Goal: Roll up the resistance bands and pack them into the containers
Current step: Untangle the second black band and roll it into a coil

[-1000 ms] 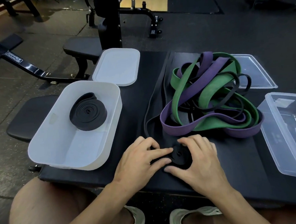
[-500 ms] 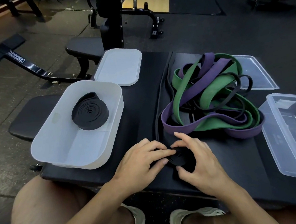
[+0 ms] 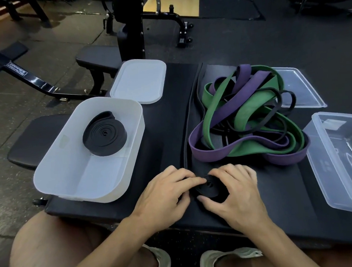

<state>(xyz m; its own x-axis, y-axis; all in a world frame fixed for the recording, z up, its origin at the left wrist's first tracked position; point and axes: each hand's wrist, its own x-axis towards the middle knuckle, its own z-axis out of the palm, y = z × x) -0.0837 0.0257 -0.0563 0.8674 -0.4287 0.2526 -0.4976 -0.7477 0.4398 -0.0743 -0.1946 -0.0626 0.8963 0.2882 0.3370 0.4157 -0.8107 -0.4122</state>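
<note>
A small black band roll (image 3: pixel 210 188) lies flat on the black pad near its front edge. My left hand (image 3: pixel 166 192) pinches its left side and my right hand (image 3: pixel 239 191) curls around its right side. The band's unrolled tail (image 3: pixel 187 120) runs away from me along the pad's middle seam. A finished black roll (image 3: pixel 104 136) sits inside the white container (image 3: pixel 71 181) at the left. A tangled heap of purple, green and thin black bands (image 3: pixel 246 116) lies behind my right hand.
The white lid (image 3: pixel 139 82) lies behind the white container. A clear container (image 3: pixel 341 160) stands at the right edge, its clear lid (image 3: pixel 298 88) behind it. Gym benches and a rack frame (image 3: pixel 129 26) stand on the floor beyond. My knees are below the pad.
Both hands have kept turning the small black roll on the pad; the fingers have shifted around it and the tail has straightened along the seam. The heap and containers are unmoved.
</note>
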